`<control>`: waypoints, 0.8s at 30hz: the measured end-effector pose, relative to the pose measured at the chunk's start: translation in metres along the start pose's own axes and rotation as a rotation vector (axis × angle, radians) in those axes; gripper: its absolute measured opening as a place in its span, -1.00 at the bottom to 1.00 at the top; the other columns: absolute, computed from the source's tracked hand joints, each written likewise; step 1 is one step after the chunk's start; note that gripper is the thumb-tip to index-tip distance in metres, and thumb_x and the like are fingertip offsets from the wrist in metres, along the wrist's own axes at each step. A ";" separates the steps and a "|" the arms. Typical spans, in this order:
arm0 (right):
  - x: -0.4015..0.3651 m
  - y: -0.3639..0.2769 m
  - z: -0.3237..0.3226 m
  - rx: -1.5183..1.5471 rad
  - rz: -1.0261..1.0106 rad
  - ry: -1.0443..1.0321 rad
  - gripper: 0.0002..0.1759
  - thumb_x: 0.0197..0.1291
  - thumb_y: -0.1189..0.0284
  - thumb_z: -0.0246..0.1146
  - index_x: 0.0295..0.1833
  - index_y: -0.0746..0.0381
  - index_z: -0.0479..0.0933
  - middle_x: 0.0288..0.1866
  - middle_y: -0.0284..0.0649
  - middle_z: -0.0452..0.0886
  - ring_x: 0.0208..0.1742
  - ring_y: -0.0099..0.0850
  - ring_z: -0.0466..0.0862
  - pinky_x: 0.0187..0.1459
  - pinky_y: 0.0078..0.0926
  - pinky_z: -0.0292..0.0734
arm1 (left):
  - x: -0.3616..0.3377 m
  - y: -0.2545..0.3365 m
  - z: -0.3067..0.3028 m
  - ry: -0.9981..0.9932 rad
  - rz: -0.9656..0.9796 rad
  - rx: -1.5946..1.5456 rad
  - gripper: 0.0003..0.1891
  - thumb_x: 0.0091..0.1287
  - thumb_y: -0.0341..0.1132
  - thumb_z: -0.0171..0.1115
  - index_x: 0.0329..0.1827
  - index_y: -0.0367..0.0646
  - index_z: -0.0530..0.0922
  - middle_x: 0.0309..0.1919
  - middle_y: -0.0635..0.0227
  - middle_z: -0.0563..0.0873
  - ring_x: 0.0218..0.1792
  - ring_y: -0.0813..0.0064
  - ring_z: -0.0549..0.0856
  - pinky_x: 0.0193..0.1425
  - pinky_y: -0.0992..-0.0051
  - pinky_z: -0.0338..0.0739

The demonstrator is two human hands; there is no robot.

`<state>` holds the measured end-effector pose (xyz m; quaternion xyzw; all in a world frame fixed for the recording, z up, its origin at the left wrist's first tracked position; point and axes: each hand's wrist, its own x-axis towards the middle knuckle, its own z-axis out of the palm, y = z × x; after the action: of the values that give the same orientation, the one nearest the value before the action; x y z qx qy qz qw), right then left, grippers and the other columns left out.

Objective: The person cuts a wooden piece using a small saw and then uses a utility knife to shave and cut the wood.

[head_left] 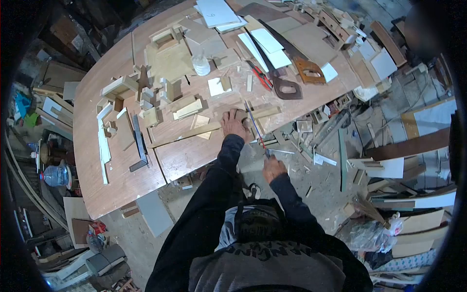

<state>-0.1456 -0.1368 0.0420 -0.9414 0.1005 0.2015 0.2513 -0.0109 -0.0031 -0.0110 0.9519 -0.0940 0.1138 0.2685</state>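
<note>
A long thin wooden strip [194, 132] lies along the near edge of the wooden table [185, 158]. My left hand [233, 123] presses down on this strip, its fingers bent over the wood. Just right of it, a narrow saw [254, 121] with a thin blue and red frame lies across the strip. My right hand [274, 169] is closed round the saw's handle, off the table's near edge. Small wood pieces, among them a pale block [188, 110], lie beyond my left hand.
Two handsaws, one with a dark handle [288, 89] and one with a brown handle [310, 71], lie at the right, beside red pliers [260, 75]. A clear plastic container [201, 65] stands further back. A metal square [139, 143] is at left. Offcuts litter the floor [292, 182].
</note>
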 end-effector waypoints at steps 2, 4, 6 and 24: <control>0.045 0.019 0.035 0.048 -0.062 0.062 -0.67 0.19 0.26 -0.01 -0.23 0.33 0.47 -0.23 0.18 0.56 -0.18 0.11 0.56 -0.14 -0.02 0.46 | 0.005 0.004 -0.004 -0.079 -0.020 0.082 -0.52 -0.17 -0.33 0.28 -0.07 -0.07 0.51 0.03 0.27 0.41 0.06 0.14 0.32 0.19 0.18 0.16; 0.057 0.005 0.037 0.140 -0.019 0.168 -0.72 0.16 0.33 0.02 -0.19 0.31 0.48 -0.30 0.15 0.55 -0.19 0.16 0.53 -0.13 -0.01 0.45 | 0.005 0.006 -0.007 -0.076 -0.018 0.098 -0.51 -0.17 -0.33 0.29 -0.06 -0.06 0.50 0.03 0.29 0.41 0.06 0.14 0.31 0.19 0.18 0.16; 0.049 0.024 0.051 0.114 -0.073 0.136 -0.70 0.17 0.30 0.00 -0.19 0.32 0.46 -0.30 0.14 0.56 -0.20 0.12 0.56 -0.14 -0.01 0.46 | 0.006 0.008 -0.009 -0.063 -0.021 0.115 -0.50 -0.18 -0.32 0.30 -0.05 -0.05 0.50 0.02 0.31 0.41 0.07 0.15 0.31 0.19 0.19 0.16; 0.047 -0.005 0.023 0.136 -0.129 0.217 -0.67 0.19 0.26 0.01 -0.27 0.35 0.45 -0.40 0.22 0.57 -0.26 0.15 0.58 -0.19 0.04 0.45 | 0.003 0.006 -0.009 -0.039 -0.036 0.122 -0.55 -0.15 -0.35 0.31 -0.08 -0.05 0.50 0.01 0.33 0.42 0.05 0.16 0.33 0.14 0.21 0.22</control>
<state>-0.1098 -0.1248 0.0061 -0.9430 0.0796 0.0745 0.3145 -0.0114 -0.0034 0.0002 0.9701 -0.0751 0.0957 0.2101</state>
